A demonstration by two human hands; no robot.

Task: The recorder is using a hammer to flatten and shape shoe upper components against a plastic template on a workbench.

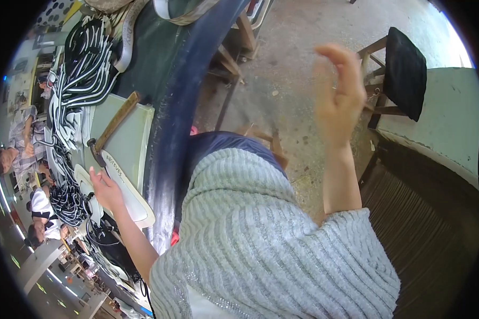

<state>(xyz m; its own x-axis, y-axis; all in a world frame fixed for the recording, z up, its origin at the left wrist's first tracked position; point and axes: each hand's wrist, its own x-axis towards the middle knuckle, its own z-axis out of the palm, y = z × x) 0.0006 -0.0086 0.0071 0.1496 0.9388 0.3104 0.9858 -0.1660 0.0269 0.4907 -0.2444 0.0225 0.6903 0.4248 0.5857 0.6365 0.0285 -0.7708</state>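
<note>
My left hand [107,189] is over the bench, its fingers stretched out beside a flat white board [129,194] with rounded corners and handwriting on it. Nothing shows in its grip, though whether the fingertips touch the board I cannot tell. Just beyond them lies a hammer [116,122] with a worn wooden handle and a dark head, resting on a pale green slab [135,139]. My right hand [340,95] is raised off to the right, away from the bench, a little blurred by motion. Its thumb and fingers are curved and apart, with nothing between them.
Bundles of black-and-white strips [85,69] are heaped along the bench's far left. A pale strap [126,40] curls near them. At right stand a dark-cushioned wooden chair [404,74] and a pale green surface [436,101]. Other people [24,141] sit across the bench.
</note>
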